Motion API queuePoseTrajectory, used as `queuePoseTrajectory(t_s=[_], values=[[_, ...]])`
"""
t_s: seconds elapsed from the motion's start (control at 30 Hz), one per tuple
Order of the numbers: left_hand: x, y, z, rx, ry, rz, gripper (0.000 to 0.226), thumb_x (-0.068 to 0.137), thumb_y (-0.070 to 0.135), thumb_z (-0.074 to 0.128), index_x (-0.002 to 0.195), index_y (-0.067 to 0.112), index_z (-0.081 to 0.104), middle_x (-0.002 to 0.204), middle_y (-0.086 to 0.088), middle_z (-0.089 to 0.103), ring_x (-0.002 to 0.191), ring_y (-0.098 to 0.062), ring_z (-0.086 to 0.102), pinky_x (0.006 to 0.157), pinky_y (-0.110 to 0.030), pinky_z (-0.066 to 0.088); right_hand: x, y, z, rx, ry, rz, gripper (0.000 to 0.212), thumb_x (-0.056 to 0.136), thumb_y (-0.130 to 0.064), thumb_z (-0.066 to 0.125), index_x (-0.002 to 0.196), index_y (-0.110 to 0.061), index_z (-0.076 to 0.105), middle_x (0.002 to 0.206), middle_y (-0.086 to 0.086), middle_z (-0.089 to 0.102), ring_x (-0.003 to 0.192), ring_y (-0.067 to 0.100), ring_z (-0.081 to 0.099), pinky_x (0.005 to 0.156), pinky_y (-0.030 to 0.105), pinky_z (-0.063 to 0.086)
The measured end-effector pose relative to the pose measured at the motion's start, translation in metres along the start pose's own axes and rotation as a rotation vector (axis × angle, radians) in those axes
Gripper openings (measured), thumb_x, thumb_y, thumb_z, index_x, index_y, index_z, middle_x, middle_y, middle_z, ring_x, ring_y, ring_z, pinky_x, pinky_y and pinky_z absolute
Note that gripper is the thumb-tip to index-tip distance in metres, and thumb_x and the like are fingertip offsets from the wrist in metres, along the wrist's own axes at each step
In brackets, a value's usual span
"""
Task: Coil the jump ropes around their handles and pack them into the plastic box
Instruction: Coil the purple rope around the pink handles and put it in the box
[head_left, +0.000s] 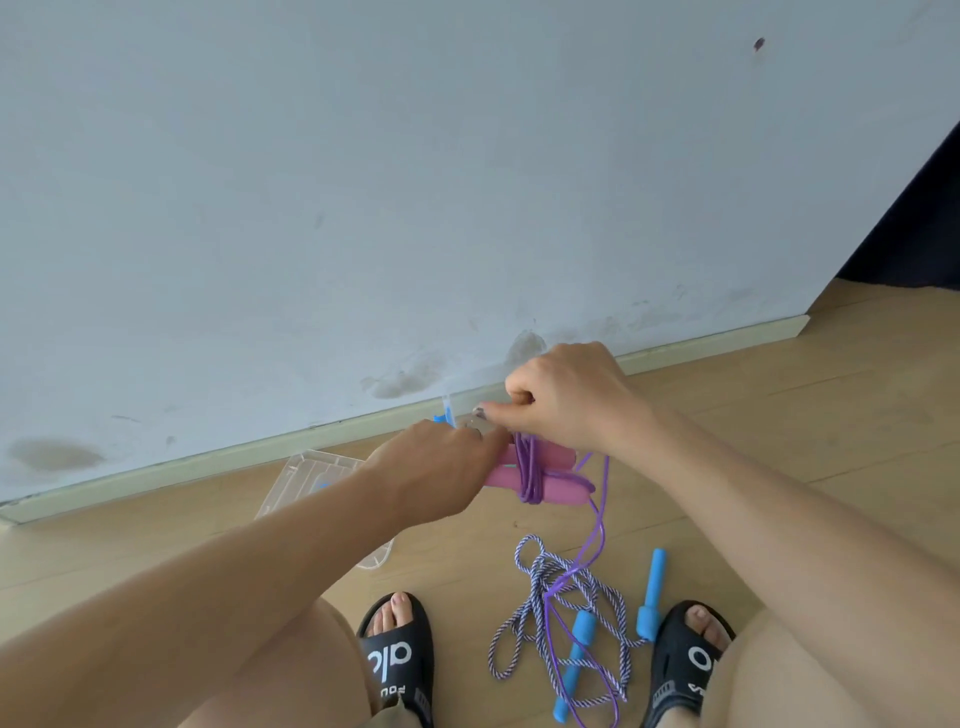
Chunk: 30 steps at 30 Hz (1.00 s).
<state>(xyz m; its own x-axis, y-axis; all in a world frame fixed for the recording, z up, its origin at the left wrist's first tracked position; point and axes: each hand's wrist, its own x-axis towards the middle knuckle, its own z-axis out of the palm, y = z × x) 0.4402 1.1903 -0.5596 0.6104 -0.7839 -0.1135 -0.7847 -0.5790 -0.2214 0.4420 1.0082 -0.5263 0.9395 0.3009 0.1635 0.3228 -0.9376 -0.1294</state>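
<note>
Bare arms; black slides with white lettering.

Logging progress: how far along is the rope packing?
Done: little; the box shows no coiled rope, though an arm hides part. In hand: left hand holds the pink handles, right hand pinches the purple rope, some wraps on, a tail trailing to the floor. Left: the striped rope with blue handles lies loose.

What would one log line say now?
left hand holds pink handles | right hand winds purple rope | blue rope on floor
</note>
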Motion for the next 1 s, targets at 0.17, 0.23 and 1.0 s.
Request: queuePoseTrajectory(t_s=[0.17,0.23,1.0], values=[[-0.008,-0.012,-0.006,-0.093,0.267,0.145,0.021,0.073,0.016,0.064,0.091,0.009,0.055,0.060,-0.001,0.055,0.037,-0.030,0.047,0.041,-0.027,0.022,0.011,0.015,0.012,0.412,-0.171,0.098,0.068,0.086,-0.071,0.052,0.055,-0.013,0.034,0.048,-0.001,0.029,0.050,0.018,0.029,0.054,0.033,0.028],[-0.010,-0.015,-0.011,-0.188,0.329,0.163,0.017,0.076,0.021,0.058,0.088,0.012,0.049,0.060,0.001,0.054,0.038,-0.030,0.045,0.041,-0.026,0.023,0.014,0.015,0.014,0.743,-0.254,0.173,0.068,0.086,-0.070,0.055,0.055,-0.012,0.037,0.055,0.006,0.028,0.054,0.022,0.027,0.053,0.033,0.023],[0.008,-0.054,0.015,-0.091,-0.048,-0.324,0.007,0.093,0.013,0.044,0.099,0.014,0.040,0.073,-0.003,0.048,0.064,-0.029,0.048,0.057,-0.035,0.036,-0.041,-0.034,-0.006,0.033,0.114,0.032,0.052,0.093,-0.047,0.050,0.053,-0.020,0.028,0.040,-0.002,0.025,0.040,0.023,0.027,0.042,0.023,0.006]])
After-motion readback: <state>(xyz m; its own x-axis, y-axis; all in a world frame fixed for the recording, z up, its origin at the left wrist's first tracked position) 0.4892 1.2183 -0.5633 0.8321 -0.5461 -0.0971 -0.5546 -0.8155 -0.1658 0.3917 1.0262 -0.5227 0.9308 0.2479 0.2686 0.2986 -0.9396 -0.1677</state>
